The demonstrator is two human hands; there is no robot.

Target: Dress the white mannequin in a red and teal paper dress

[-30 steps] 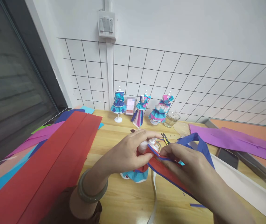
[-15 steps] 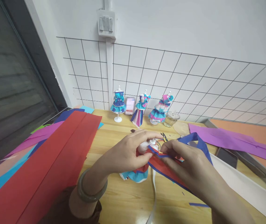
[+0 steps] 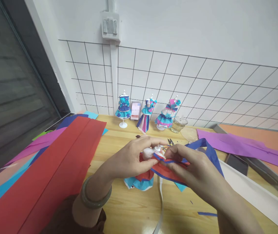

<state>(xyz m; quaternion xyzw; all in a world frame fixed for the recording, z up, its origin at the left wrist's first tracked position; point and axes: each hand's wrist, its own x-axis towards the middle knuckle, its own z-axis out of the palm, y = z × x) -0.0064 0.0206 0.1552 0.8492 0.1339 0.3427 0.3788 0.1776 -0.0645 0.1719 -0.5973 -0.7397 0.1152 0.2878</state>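
A small white dress form (image 3: 149, 152) lies tilted between my hands, wearing a red and light-blue paper skirt (image 3: 142, 182). My left hand (image 3: 131, 157) is wrapped round the form, with thumb and fingers on its two sides. The fingers of my right hand (image 3: 190, 162) pinch a red paper strip (image 3: 169, 170) with a dark-blue edge against the form's waist. Part of the form is hidden by my fingers. Just behind my right hand lie small black snips (image 3: 170, 142). A white ribbon (image 3: 161, 198) trails down over the wooden table (image 3: 129, 211).
Three dressed forms (image 3: 123, 107) stand at the back, beside a phone (image 3: 136, 110) and a glass cup (image 3: 179, 124). Red paper (image 3: 63, 172) covers the left. Right are purple paper (image 3: 241, 146), a blue strip (image 3: 209, 151), a dark phone (image 3: 236, 164) and white paper (image 3: 258, 191).
My right hand has shifted slightly left along the red strip. The form has moved a little left and down. A light-blue paper corner now shows below the strip.
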